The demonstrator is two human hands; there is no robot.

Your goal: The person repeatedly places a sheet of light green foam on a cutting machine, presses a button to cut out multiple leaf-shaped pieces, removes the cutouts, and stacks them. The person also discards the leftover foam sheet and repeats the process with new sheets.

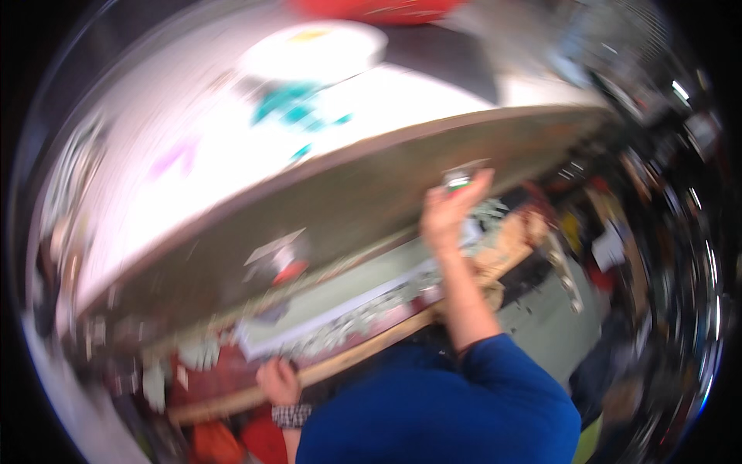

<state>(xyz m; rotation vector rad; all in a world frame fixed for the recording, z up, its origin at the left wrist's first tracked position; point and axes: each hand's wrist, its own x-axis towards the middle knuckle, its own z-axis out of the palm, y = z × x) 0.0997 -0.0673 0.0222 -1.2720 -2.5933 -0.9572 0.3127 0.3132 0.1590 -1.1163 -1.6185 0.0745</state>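
Observation:
The picture is smeared by motion. My right hand [448, 213] is raised in front of the grey-brown side of a bench. Between its thumb and fingers is a small pale object with a green patch [459, 181], its kind blurred. Lower and to the left, my left hand [278, 380] is curled at the wooden front edge [348, 359] of a lower tray-like surface. Whatever its fingers hold, if anything, is hidden. A patterned band [292, 416] circles the left wrist. Many small greyish pieces [363, 315] lie along the lower surface between the hands.
Above is a white worktop [209, 147] carrying a round white dish [317, 54], teal pieces [290, 108], a pink-purple piece [176, 158] and a red object [379, 9]. A pale and red item [284, 263] stands by the bench side. Clutter crowds the right.

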